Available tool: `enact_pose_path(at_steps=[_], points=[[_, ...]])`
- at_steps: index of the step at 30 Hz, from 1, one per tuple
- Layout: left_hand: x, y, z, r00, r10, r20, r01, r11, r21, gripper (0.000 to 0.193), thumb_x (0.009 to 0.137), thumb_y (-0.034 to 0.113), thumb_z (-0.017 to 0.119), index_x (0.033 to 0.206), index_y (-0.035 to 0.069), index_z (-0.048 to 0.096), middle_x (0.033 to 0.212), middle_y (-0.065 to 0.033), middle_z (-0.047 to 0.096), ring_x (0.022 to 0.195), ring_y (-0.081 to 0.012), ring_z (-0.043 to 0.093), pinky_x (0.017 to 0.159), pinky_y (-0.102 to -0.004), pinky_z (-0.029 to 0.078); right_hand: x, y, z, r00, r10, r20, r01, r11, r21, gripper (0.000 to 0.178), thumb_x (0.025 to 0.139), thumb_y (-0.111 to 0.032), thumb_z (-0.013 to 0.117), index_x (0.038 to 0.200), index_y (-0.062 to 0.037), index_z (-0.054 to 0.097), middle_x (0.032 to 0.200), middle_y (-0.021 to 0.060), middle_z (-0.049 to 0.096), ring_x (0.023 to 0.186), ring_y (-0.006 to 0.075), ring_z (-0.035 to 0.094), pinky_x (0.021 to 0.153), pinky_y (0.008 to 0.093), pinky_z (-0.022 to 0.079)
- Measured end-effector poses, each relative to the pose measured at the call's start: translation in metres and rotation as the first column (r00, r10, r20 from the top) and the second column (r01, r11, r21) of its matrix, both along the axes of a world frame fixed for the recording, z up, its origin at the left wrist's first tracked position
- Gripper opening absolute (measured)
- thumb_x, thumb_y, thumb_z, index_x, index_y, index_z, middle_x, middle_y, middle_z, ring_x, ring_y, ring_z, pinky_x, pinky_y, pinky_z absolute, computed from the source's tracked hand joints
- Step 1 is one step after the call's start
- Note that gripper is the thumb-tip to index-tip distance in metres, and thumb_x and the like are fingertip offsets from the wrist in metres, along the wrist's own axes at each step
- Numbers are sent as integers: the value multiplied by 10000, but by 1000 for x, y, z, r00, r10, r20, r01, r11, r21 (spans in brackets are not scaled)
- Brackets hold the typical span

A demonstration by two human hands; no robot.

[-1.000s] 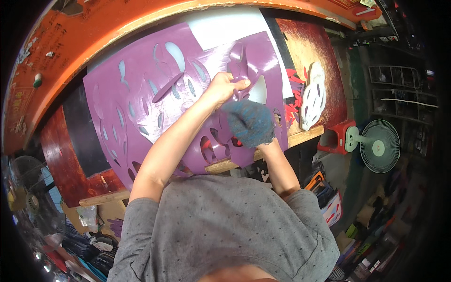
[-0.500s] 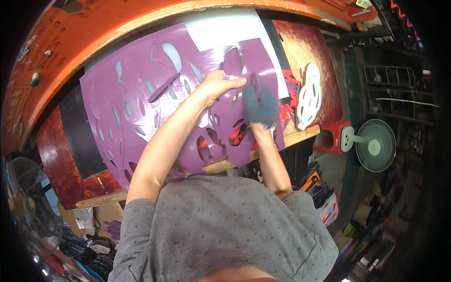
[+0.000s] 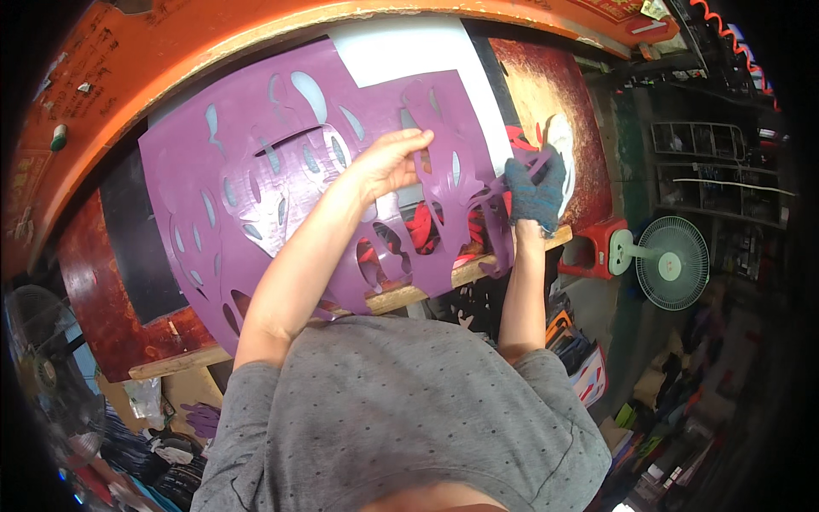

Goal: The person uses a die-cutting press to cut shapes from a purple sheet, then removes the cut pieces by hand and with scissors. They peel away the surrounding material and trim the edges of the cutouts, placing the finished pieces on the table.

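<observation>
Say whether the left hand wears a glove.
No, the left hand is bare; the blue-gray knit glove covers the right hand.

Purple sheet (image 3: 375, 107); blue-grey glove (image 3: 533, 194); dark-dotted grey shirt (image 3: 409, 401); white board (image 3: 409, 51); orange beam (image 3: 256, 27); red scraps (image 3: 420, 229).

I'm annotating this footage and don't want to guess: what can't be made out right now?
All in the head view:
Right hand: exact finger positions, masked by the dark knit glove.
White slotted piece: partly blocked by that gloved hand.
Purple sheet: the part behind the left forearm is hidden.
Orange board: its far side is cut off by the top edge.
Clutter at lower right: too dark and blurred to identify.
</observation>
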State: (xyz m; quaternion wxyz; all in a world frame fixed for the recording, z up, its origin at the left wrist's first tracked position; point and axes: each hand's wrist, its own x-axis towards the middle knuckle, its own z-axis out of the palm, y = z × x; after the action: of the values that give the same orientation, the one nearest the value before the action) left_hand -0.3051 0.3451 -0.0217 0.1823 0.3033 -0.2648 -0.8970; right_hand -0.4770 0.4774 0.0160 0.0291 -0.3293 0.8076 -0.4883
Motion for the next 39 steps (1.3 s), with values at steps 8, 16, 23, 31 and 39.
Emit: enact_pose_path(at_steps=[8,16,23,31,39], points=[[18,26,-11,973,171,-157,-133,964,231,258,937,246,554,1135,81,565,976,-25,611,880,-153,611,794,-338,522,41,27,-10,897,432,97,-442,883,155,602,747,-102,735,1265,33,458,958,97,567,861,162,567,743,282,478],[36,66,19,993,-13,120,45,962,-268,305,888,225,650,1126,51,572,1005,-29,628,906,-118,597,759,-290,482,67,11,-19,819,325,473,-302,945,-127,478,770,-63,686,1220,-15,531,701,3,552,640,76,532,589,237,445],[35,76,-7,986,156,65,-115,901,-419,180,899,135,624,1029,14,600,905,0,633,817,-55,567,723,-227,469,57,2,-5,680,367,635,-453,891,-30,393,746,-44,680,1126,-5,589,760,37,603,692,118,575,639,258,462],[42,66,5,999,38,-24,-43,948,-316,137,894,142,630,971,32,603,888,23,617,790,-46,551,729,-234,459,32,-36,-26,891,359,-278,-299,925,236,249,712,-128,644,952,-62,646,867,135,659,779,303,641,694,380,508],[47,58,7,999,-33,5,33,970,-242,157,859,173,676,945,63,605,872,30,614,817,-43,533,769,-215,406,-37,-113,-34,855,339,-392,-106,854,509,186,777,-240,604,924,-149,672,960,134,671,922,321,633,793,395,491]])
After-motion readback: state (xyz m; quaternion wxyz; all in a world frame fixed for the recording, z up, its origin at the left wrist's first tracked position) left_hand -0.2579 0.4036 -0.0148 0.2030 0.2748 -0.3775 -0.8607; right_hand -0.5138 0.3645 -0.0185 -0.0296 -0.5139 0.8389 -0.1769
